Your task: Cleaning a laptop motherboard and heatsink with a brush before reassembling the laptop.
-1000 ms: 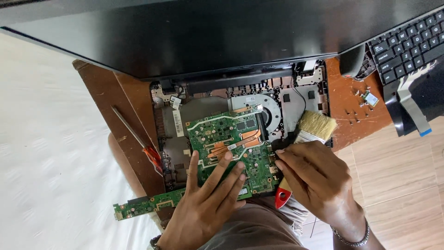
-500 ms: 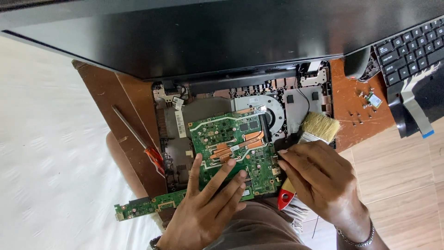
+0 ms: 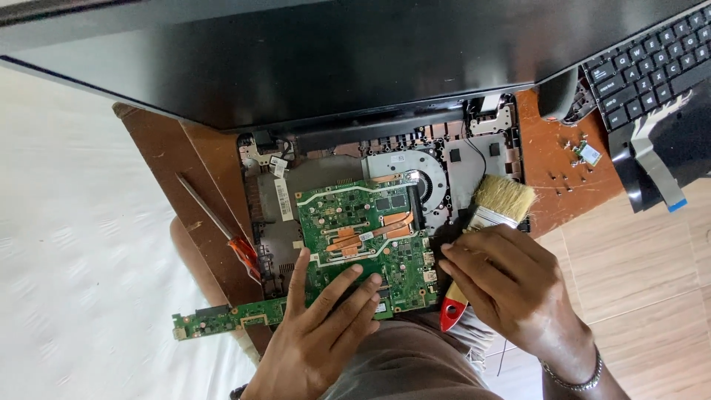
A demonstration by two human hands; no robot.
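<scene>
Brushing beside a pinned laptop board

Left hand (image 3: 322,330) lies flat, fingers spread, pinning the green motherboard (image 3: 366,241) over the open laptop base (image 3: 474,159). Right hand (image 3: 507,285) is wrapped around the paintbrush (image 3: 489,222); its long axis slants up-right, bristles just right of the board.

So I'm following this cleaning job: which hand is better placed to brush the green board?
Right hand: it already grips the brush beside the board. Left hand lies flat on it.

Bright soft daylight, slight blur
</scene>
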